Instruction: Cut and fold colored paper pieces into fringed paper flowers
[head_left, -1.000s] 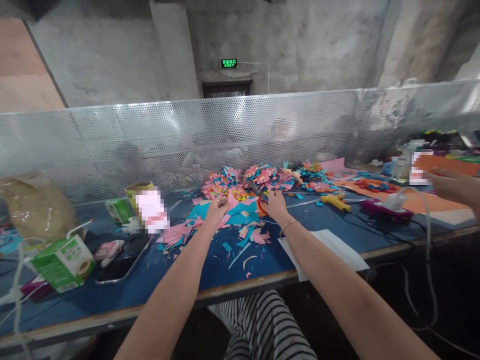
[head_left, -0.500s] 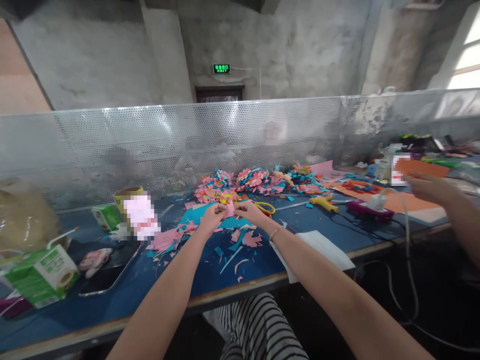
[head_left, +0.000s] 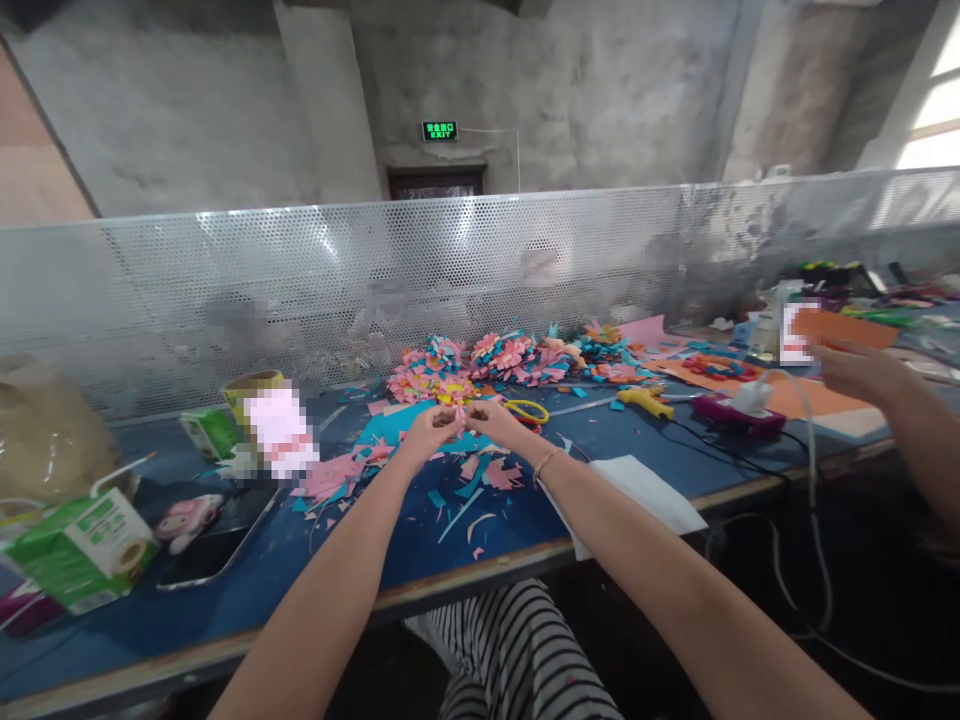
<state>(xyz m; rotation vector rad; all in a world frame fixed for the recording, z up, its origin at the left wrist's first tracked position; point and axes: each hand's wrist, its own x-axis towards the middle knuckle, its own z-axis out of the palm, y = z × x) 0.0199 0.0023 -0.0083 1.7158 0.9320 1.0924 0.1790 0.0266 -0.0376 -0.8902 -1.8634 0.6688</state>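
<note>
A small pink paper piece [head_left: 460, 411] is pinched between both hands above the blue table. My left hand [head_left: 433, 428] holds its left side with closed fingers. On its right side, my right hand [head_left: 489, 419] grips it the same way, fingertips close to the left ones. A turquoise sheet [head_left: 382, 428] lies beneath the hands. Right behind them are colourful paper flowers [head_left: 431, 375] and yellow-handled scissors [head_left: 529, 411]. Pink scraps [head_left: 330, 478] are spread around the hands.
Left are a green carton [head_left: 86, 550], a phone [head_left: 217, 550] and a tape roll [head_left: 255, 385]. Right are a white sheet [head_left: 645, 492], a yellow glue gun [head_left: 646, 403], a purple power strip [head_left: 739, 414] with cables, and another person's hand [head_left: 855, 370] holding orange paper [head_left: 847, 328].
The pink piece looks narrower between my fingers, and my hands are slightly closer together. The view has shifted slightly.
</note>
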